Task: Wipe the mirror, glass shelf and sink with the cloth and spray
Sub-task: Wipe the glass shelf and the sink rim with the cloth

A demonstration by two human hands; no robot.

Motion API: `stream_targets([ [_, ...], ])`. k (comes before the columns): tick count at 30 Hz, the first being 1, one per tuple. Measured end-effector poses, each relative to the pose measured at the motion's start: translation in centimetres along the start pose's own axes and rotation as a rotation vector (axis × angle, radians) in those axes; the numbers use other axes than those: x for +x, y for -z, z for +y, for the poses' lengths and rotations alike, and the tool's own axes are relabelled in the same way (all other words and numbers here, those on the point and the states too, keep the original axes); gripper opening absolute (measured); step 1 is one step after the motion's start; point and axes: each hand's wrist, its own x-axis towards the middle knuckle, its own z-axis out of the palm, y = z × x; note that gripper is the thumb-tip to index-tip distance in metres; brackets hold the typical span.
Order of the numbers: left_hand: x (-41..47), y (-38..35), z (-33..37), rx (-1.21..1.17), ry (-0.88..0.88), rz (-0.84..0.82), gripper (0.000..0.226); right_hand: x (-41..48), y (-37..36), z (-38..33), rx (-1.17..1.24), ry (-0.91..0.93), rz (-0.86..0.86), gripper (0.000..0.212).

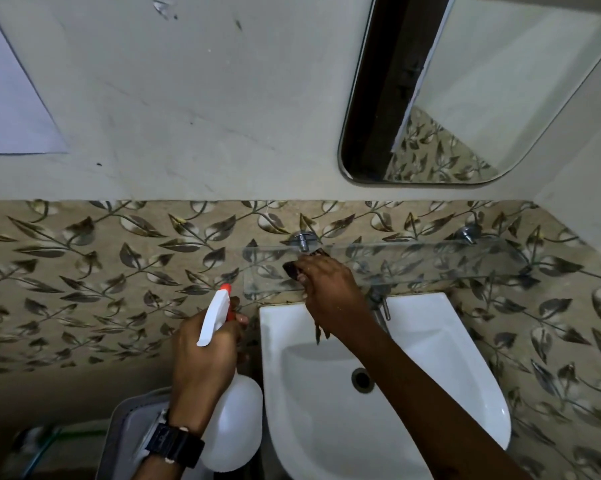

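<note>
Right hand (330, 289) at frame centre, fingers curled tight around dark cloth (294, 270), pressing it on left part of glass shelf (430, 261). Left hand (202, 358) lower left of centre, fingers wrapped on white spray bottle (235, 424), orange nozzle up. Sink (448, 358) below shelf; mirror (482, 98) upper right.

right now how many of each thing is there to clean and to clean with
Mirror: 1
Glass shelf: 1
Sink: 1
Spray bottle: 1, held in the left hand
Cloth: 1, held in the right hand at the shelf
Total: 5
</note>
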Motion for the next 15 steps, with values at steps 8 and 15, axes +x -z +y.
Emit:
stream_targets([
  [8,-0.5,-0.8,0.1,0.011,-0.015,-0.030,0.025,2.4,0.8,-2.6,-0.082,-0.113,-0.103,0.033],
  [15,-0.7,-0.4,0.0,0.000,-0.001,-0.008,0.017,3.3,0.0,-4.1,-0.103,-0.050,-0.127,0.036],
])
